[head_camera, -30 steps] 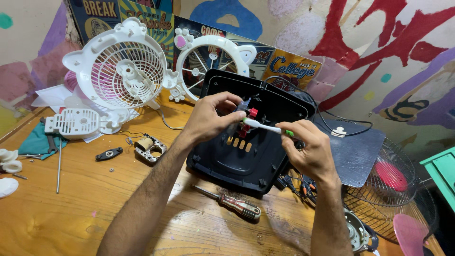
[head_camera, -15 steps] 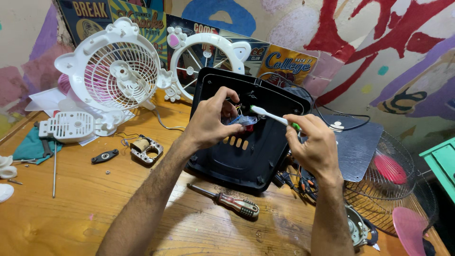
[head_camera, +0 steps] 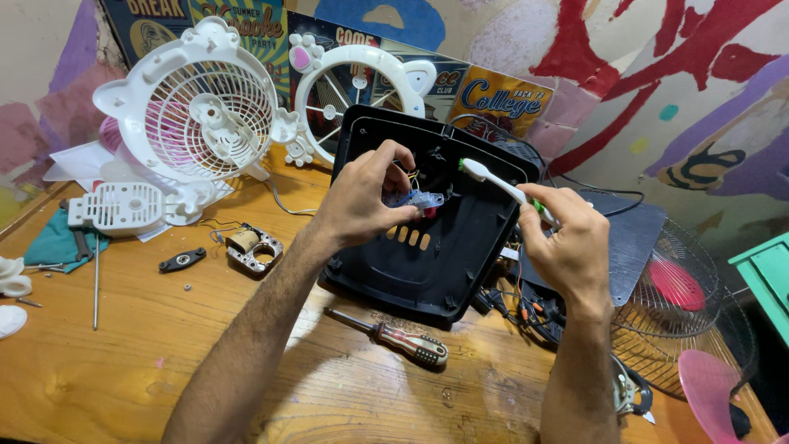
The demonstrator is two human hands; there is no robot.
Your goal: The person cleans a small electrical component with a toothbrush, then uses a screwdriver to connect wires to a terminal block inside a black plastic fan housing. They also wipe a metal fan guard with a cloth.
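Blue part [head_camera: 415,199] is pinched by left hand [head_camera: 362,201] inside black housing [head_camera: 427,255]; toothbrush [head_camera: 493,178] is gripped by right hand [head_camera: 567,247], bristles just beside it

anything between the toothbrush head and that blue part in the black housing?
Nothing visible. The toothbrush in the right hand hangs just right of the blue part, which the left hand pinches inside the black housing.

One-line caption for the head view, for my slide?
Left hand pinches a small blue part inside a black housing while right hand holds a toothbrush above it.
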